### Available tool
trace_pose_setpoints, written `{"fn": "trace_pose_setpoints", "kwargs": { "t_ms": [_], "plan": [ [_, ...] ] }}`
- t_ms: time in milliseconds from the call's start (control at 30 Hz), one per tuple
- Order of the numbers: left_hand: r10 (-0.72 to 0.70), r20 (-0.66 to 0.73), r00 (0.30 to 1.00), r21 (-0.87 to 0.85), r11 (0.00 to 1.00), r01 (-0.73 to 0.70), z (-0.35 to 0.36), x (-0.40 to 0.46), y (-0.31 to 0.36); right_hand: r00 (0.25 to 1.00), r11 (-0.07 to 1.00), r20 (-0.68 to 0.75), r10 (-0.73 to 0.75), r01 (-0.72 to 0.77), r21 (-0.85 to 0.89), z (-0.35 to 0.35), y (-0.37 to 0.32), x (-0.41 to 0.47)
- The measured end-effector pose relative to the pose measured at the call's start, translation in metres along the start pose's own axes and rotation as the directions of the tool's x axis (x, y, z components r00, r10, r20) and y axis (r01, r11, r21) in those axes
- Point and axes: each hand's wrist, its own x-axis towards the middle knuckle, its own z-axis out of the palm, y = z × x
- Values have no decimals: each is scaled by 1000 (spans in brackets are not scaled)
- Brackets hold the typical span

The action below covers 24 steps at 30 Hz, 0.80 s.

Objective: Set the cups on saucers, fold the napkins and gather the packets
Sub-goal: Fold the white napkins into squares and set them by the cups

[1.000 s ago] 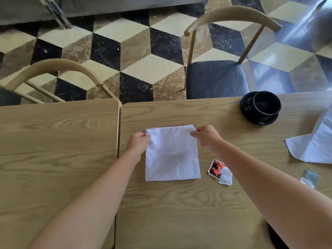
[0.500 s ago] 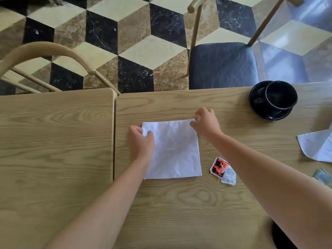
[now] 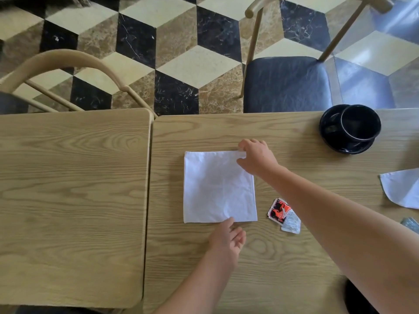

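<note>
The far right corner of the white napkin (image 3: 219, 186) is being pinned and apparently pinched by the curled fingers of the right hand (image 3: 256, 157). The left hand (image 3: 227, 241) is being held loose and unclenched at the napkin's near edge, one fingertip just touching it, nothing grasped. The napkin is lying flat on the right-hand table (image 3: 260, 264), near its left edge, folded to a rough square. It is being judged as light, soft and limp, likely to slide on the smooth wood, so a corner or edge is best pinched while the opposite side is being pressed down. Just beside its near right corner, red and white packets (image 3: 283, 215) are lying: thin and light, best lifted by an edge. Further off, a black cup (image 3: 360, 123) is sitting on its saucer (image 3: 328, 130), and a second napkin (image 3: 401, 189) is lying at the right edge.
</note>
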Motion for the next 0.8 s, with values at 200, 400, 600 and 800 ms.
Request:
{"fn": "trace_pose_setpoints", "kwargs": {
  "t_ms": [200, 400, 600, 800],
  "plan": [
    [-42, 83, 996, -20, 999, 44, 14, -5, -7, 976, 992, 178, 123, -123, -13, 0, 6, -8],
    [44, 131, 990, -91, 995, -32, 0, -16, -7, 917, 902, 333, 222, -322, 287, -8, 15, -30],
    [129, 283, 951, -20, 992, -128, -45, -36, 17, 788, 518, 559, 257, -601, 609, -9, 16, -75],
    [190, 228, 955, 105, 970, -218, -91, -49, 33, 772, 410, 537, 341, -636, 654, 14, -4, -126]
  ]
}}
